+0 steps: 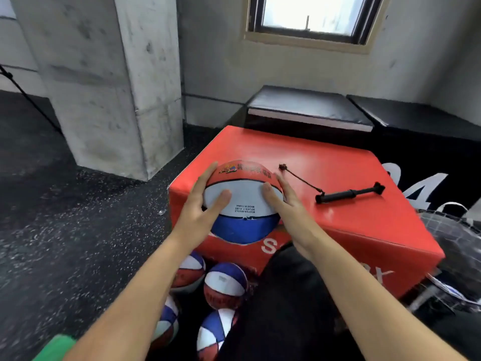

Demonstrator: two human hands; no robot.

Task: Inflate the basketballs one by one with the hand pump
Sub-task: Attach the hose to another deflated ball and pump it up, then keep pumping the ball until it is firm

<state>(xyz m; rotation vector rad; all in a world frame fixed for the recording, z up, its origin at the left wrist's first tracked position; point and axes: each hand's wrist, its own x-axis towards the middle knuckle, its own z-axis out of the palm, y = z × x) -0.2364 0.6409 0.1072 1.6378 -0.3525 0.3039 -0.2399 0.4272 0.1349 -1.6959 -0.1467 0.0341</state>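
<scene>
I have one ball (243, 201) held between both hands at the near-left corner of the red box (338, 178). The left hand (200, 209) lies against its left side, the right hand (282, 201) against its right, the fingers (221, 198) of both spread fairly straight over the white panel, cupping it without curling round it. The ball's far side seems to rest on the box top, though I can't be sure it isn't held just clear.

The pump (348, 194) lies on the box to the right of the ball, near my right hand but not touching it — its thin hose (302, 179) trails back toward the ball and ends at a small tip (283, 167) just beyond my right fingertips. Nothing is plugged into the ball as far as I can see; a small dark mark on the seam below the printed text may be the valve, but it is too small to tell.

So I judge this ball has not yet been pumped. Four more balls (225, 285) sit on the floor below, between my arms — whether any are already full I cannot tell from their shape. As I read it, most of the job is still ahead: find the valve, seat the needle, pump, then repeat.
</scene>
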